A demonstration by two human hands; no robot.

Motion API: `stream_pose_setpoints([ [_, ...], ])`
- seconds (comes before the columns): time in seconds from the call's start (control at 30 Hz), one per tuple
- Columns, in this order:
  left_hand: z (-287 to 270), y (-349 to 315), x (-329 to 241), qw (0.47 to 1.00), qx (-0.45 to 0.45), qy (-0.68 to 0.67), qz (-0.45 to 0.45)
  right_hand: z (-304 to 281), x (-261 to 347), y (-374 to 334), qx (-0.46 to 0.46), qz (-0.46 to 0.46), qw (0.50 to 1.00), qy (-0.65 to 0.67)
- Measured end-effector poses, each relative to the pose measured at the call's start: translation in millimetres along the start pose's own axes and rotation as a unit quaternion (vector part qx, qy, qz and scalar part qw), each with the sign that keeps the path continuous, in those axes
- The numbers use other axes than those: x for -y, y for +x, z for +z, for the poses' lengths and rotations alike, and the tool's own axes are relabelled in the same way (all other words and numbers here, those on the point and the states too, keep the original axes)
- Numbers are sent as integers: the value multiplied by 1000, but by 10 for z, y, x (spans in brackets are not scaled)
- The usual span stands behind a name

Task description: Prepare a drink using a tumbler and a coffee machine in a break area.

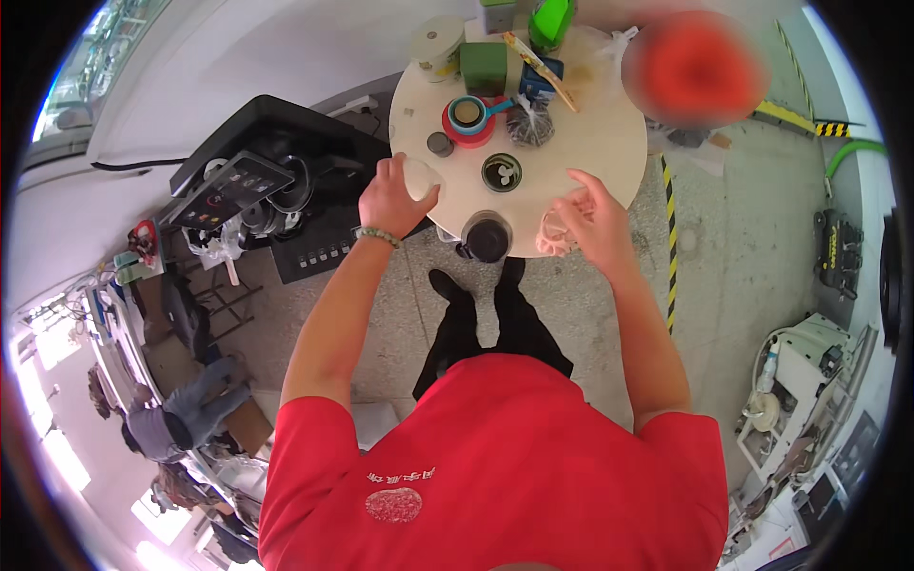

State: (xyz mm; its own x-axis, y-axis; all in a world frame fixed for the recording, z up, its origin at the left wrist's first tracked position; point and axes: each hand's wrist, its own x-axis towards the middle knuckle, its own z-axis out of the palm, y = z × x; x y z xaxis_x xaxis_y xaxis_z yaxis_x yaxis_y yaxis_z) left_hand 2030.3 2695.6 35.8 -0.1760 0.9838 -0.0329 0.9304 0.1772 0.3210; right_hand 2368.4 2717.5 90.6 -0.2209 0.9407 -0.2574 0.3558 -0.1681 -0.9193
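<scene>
My left hand (392,202) is at the near left edge of the round table, its fingers and thumb curved around a white round thing (418,177). My right hand (598,225) is at the near right edge, its index finger raised and the other fingers curled at a pinkish, partly clear thing (555,234) whose kind I cannot make out. Between my hands stands a clear jug with a dark top (487,238). Just beyond it is a dark green-rimmed bowl (492,182) with white pieces inside. A small grey cap (440,144) lies beyond my left hand.
Farther back on the table (609,143) are a blue-handled strainer (468,114) on a red dish, a bag of dark stuff (530,124), a green box (484,68) and a white canister (438,48). A black machine (324,181) stands left. A blurred red shape (693,68) is at back right.
</scene>
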Motion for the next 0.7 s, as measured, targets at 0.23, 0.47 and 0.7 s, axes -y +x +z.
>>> stream_pose_setpoints([
  [0.23, 488, 117, -150, 999, -2, 4, 49, 363, 197, 1112, 16, -152, 963, -222],
  [0.47, 514, 143, -216, 998, 47, 36, 28, 1025, 248, 1905, 137, -258, 817, -498],
  [0.7, 212, 195, -375, 992, 96, 76, 11, 1051, 253, 2067, 178, -247, 796, -524],
])
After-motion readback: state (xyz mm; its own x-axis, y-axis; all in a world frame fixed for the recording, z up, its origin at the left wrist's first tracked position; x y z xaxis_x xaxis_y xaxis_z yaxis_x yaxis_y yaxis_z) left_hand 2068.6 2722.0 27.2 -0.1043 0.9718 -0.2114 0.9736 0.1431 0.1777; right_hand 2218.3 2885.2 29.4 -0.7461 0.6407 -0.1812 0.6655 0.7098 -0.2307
